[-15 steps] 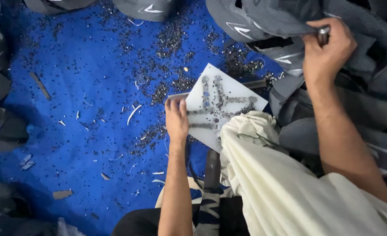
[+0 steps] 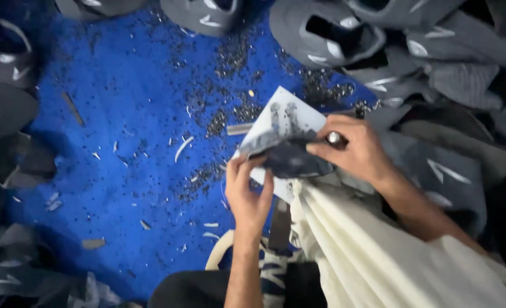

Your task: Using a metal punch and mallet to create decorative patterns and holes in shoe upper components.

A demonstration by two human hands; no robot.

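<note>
A white board (image 2: 287,117) marked with dark punch traces lies tilted on the blue surface. A dark grey fabric piece (image 2: 293,159) rests on the board. My left hand (image 2: 248,191) pinches the near edge of that piece. My right hand (image 2: 355,149) presses on the piece from the right and grips a small metal tool (image 2: 334,137) between its fingers. A cream cloth (image 2: 373,245) covers my lap just below both hands.
Grey shoe uppers (image 2: 327,31) are piled along the top and right, with more at the left edge (image 2: 4,85). The blue mat (image 2: 121,142) is strewn with dark punched bits and pale slivers. A flat metal strip (image 2: 240,129) sticks out beside the board.
My right hand came down from the pile of uppers to the board, bringing a dark fabric piece with it. My left hand shifted to grip that piece's edge.
</note>
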